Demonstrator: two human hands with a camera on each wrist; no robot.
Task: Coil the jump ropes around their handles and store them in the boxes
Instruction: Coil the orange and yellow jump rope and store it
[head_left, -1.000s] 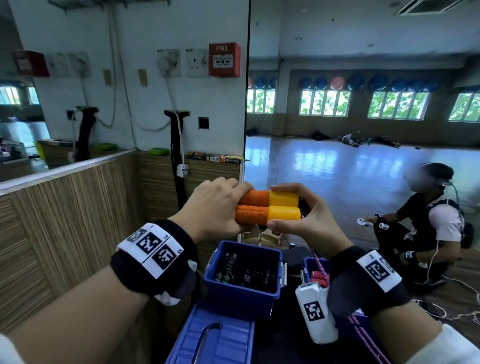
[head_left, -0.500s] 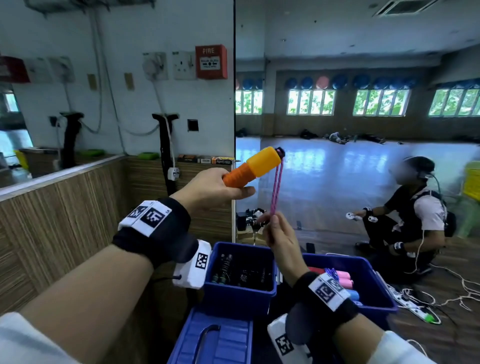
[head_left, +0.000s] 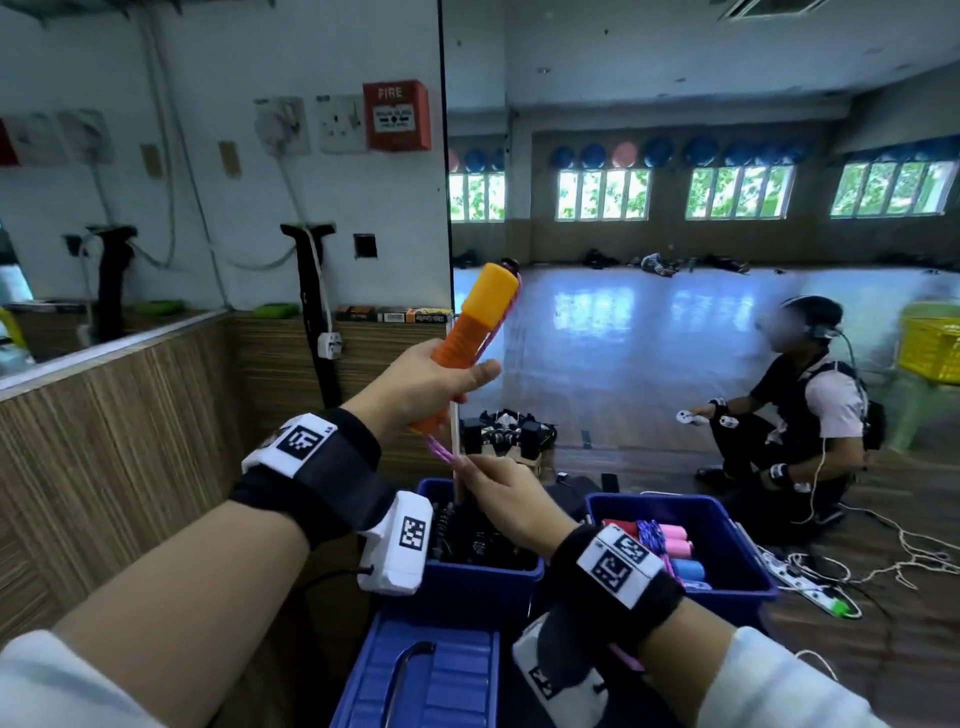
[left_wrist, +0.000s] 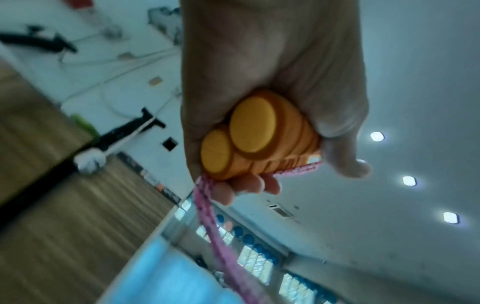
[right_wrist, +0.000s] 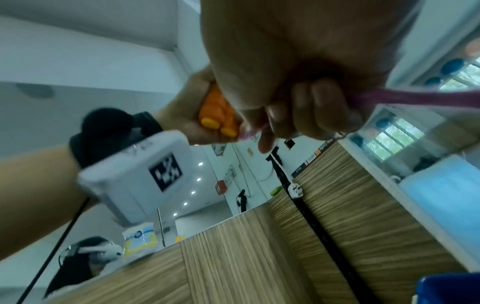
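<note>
My left hand (head_left: 431, 382) grips the two orange and yellow jump rope handles (head_left: 475, 322) side by side, tilted up and to the right. Their two yellow end caps (left_wrist: 241, 131) show in the left wrist view. The pink rope (head_left: 501, 317) runs from the top of the handles down along them, under my left thumb, to my right hand (head_left: 493, 483). That hand pinches the rope just below the handles, over the boxes. Further rope (right_wrist: 415, 98) stretches away from its fingers (right_wrist: 319, 107). A blue box (head_left: 727, 535) at the right holds coiled ropes with pink, blue and red handles.
A second blue box (head_left: 467, 577) with dark items stands below my hands, a blue lid (head_left: 426, 675) in front of it. Wood-panelled wall at left, a mirror ahead. A crouching person (head_left: 800, 415) is at the right, cables and a power strip (head_left: 810, 582) on the floor.
The handles went from level, held by both hands, to tilted upright in the left hand alone. My right hand dropped below them and took hold of the pink rope.
</note>
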